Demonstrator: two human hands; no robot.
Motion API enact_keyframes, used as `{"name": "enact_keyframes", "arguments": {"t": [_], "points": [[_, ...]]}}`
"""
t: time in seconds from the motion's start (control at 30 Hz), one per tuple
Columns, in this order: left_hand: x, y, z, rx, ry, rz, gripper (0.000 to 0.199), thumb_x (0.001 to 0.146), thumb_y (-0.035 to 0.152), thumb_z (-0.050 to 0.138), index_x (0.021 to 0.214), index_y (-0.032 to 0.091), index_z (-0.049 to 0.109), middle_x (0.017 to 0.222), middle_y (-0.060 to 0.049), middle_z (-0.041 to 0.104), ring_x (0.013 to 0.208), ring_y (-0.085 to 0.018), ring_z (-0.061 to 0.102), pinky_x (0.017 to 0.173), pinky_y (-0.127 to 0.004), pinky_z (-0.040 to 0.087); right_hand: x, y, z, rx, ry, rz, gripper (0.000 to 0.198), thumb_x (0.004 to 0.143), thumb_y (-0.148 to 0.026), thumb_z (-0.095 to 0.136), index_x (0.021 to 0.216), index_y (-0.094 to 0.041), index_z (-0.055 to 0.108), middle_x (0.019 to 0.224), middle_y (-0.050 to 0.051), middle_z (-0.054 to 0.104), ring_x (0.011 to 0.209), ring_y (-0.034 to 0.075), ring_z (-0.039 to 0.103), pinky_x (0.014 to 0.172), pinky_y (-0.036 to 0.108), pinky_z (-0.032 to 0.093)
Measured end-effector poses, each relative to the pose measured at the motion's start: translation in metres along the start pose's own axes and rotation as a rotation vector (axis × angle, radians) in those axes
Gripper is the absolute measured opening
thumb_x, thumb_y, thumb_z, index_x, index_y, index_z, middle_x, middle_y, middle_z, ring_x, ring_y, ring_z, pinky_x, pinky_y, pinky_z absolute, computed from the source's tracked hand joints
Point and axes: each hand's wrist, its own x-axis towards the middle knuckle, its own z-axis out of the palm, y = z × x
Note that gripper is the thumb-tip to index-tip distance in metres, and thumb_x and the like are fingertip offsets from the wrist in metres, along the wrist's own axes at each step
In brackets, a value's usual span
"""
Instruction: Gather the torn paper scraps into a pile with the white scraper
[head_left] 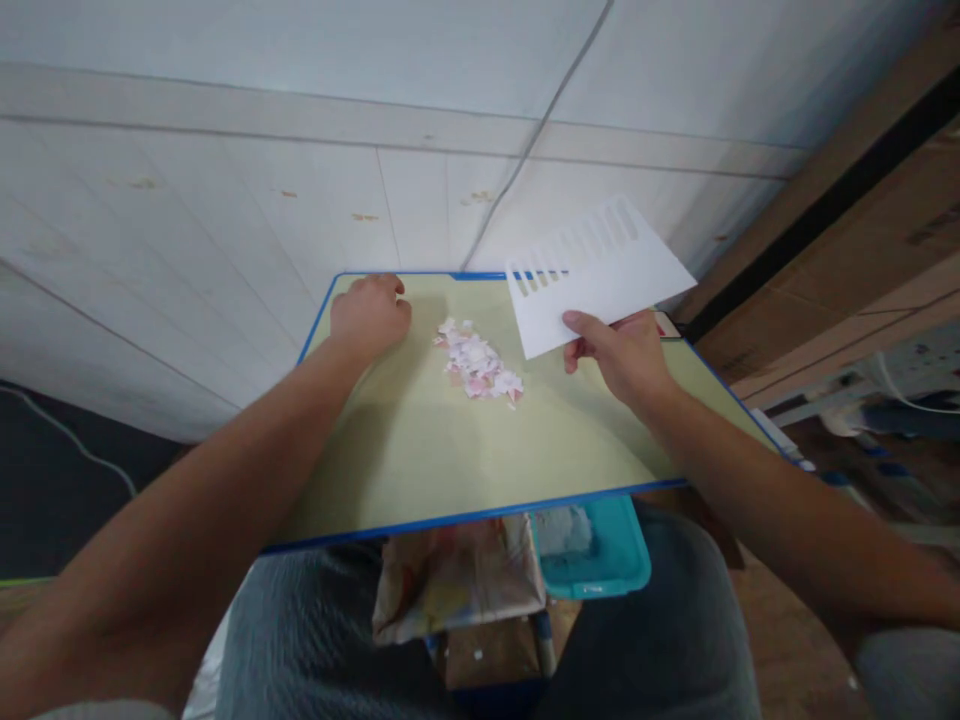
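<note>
My right hand pinches the near edge of a white sheet between thumb and fingers. The sheet is tilted above the right part of the table, with a row of slot-like cut-outs along its far edge. Curled at the back left of the table is my left hand; its palm side is hidden, so I cannot see whether anything is in it. Between the hands lies a loose heap of small white and pink paper-like scraps, apart from both.
The pale yellow table has a blue rim and stands against a white wall. A turquoise basin with whitish material sits below its front edge, beside a patterned bag. Cardboard boxes rise at right. A flat phone-like object lies back right.
</note>
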Motion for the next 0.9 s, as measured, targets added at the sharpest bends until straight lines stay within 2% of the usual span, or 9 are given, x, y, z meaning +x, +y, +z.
{"name": "enact_keyframes", "arguments": {"t": [0.07,0.17,0.27,0.33,0.5,0.57,0.73,0.83,0.9], "points": [[0.003,-0.001,0.007,-0.024,0.063,0.054,0.042,0.103,0.025,0.059,0.138,0.024,0.083,0.145,-0.018,0.081,0.142,-0.044,0.072,0.121,-0.065,0.061,0.013,0.005,0.016,-0.041,-0.103,0.006,0.043,0.075,-0.051,0.103,0.086,-0.023,0.072,0.07,0.003,0.075,0.052,0.019,0.067,0.047,0.035,0.062],[0.002,-0.005,0.016,-0.047,0.095,0.147,0.044,0.104,0.024,0.057,0.141,0.023,0.081,0.147,-0.018,0.079,0.146,-0.042,0.071,0.126,-0.061,0.059,0.015,0.013,0.03,-0.204,-0.281,-0.007,0.039,0.087,-0.055,0.094,0.076,-0.025,0.071,0.067,0.005,0.075,0.056,0.022,0.07,0.061,0.041,0.069],[-0.002,-0.008,0.02,-0.058,0.063,0.228,0.043,0.105,0.026,0.055,0.141,0.025,0.08,0.147,-0.015,0.079,0.147,-0.041,0.07,0.13,-0.058,0.057,0.004,0.013,0.032,-0.305,-0.381,-0.062,0.04,0.096,-0.055,0.084,0.07,-0.028,0.069,0.069,0.004,0.077,0.068,0.024,0.075,0.079,0.043,0.071],[-0.004,-0.008,0.02,-0.049,0.049,0.255,0.043,0.106,0.026,0.053,0.142,0.027,0.078,0.148,-0.013,0.078,0.147,-0.039,0.069,0.132,-0.056,0.055,-0.004,0.007,0.027,-0.352,-0.486,-0.034,0.043,0.104,-0.054,0.076,0.07,-0.028,0.07,0.075,0.004,0.082,0.077,0.025,0.079,0.09,0.041,0.07],[-0.006,-0.002,0.016,-0.03,0.01,0.238,0.044,0.11,0.028,0.05,0.147,0.024,0.075,0.153,-0.014,0.074,0.149,-0.039,0.065,0.134,-0.056,0.053,-0.011,-0.008,0.011,-0.394,-0.549,0.077,0.055,0.115,-0.057,0.067,0.068,-0.028,0.072,0.068,0.001,0.077,0.069,0.021,0.077,0.076,0.034,0.068],[-0.006,0.0,0.015,-0.065,-0.017,0.207,0.045,0.107,0.023,0.053,0.145,0.029,0.075,0.153,-0.012,0.073,0.152,-0.038,0.063,0.136,-0.056,0.05,-0.009,-0.01,0.007,-0.44,-0.557,0.039,0.051,0.113,-0.051,0.071,0.068,-0.029,0.072,0.073,0.002,0.081,0.073,0.024,0.081,0.078,0.037,0.069],[-0.008,0.003,0.016,-0.148,-0.052,0.186,0.047,0.104,0.019,0.058,0.146,0.025,0.076,0.153,-0.013,0.073,0.152,-0.041,0.061,0.136,-0.061,0.047,-0.01,-0.01,-0.002,-0.654,-0.577,-0.108,0.044,0.11,-0.036,0.074,0.066,-0.031,0.072,0.07,0.001,0.08,0.068,0.026,0.079,0.066,0.038,0.066],[-0.01,0.008,0.015,-0.082,-0.076,0.205,0.05,0.105,0.016,0.057,0.151,0.017,0.075,0.156,-0.017,0.072,0.152,-0.04,0.062,0.135,-0.058,0.05,-0.012,-0.007,-0.009,-0.771,-0.579,-0.189,0.037,0.108,-0.038,0.08,0.071,-0.033,0.075,0.064,0.0,0.075,0.066,0.027,0.076,0.07,0.039,0.067],[-0.01,0.011,0.013,-0.04,-0.087,0.21,0.053,0.105,0.014,0.057,0.155,0.012,0.075,0.157,-0.019,0.072,0.153,-0.041,0.063,0.135,-0.056,0.051,-0.015,-0.004,-0.014,-0.796,-0.599,-0.188,0.03,0.107,-0.042,0.084,0.079,-0.034,0.079,0.062,0.0,0.073,0.066,0.029,0.075,0.076,0.042,0.069]]}}
